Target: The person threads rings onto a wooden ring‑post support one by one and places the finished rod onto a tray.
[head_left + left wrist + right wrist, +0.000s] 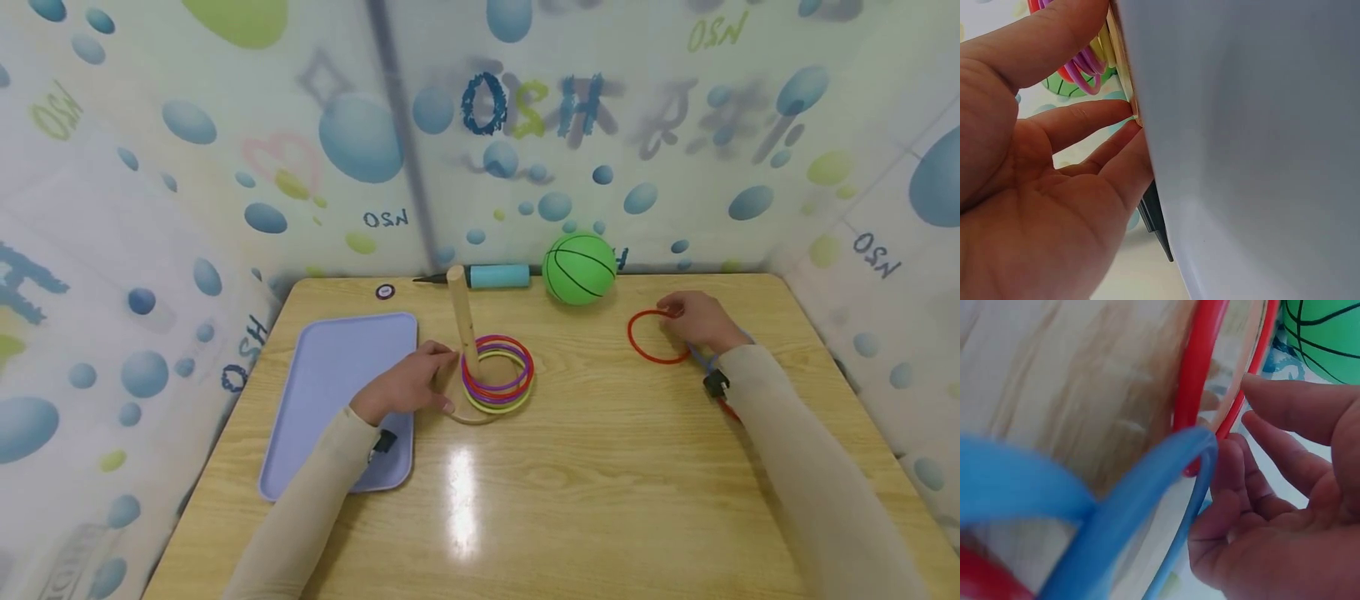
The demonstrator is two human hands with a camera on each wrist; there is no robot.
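My left hand [408, 382] holds the left edge of the round base of a wooden peg stand [462, 321], thumb on the near side and fingers on the far side. Stacked around the peg are several thin rings [498, 398] in red, purple and yellow. At the right of the table my right hand [697, 319] pinches the edge of a red ring [641, 354] between thumb and fingers. A blue ring [1129, 512] lies close by, partly beneath the right wrist. Under that forearm shows part of another red ring [729, 410], mostly hidden by the sleeve.
A lavender tray [300, 400] lies under the left forearm. Along the back edge are a green ball [579, 268], a light-blue hand pump [498, 276] with a black nozzle, and a small dark disc [385, 292]. Patterned fabric walls [480, 192] border the table.
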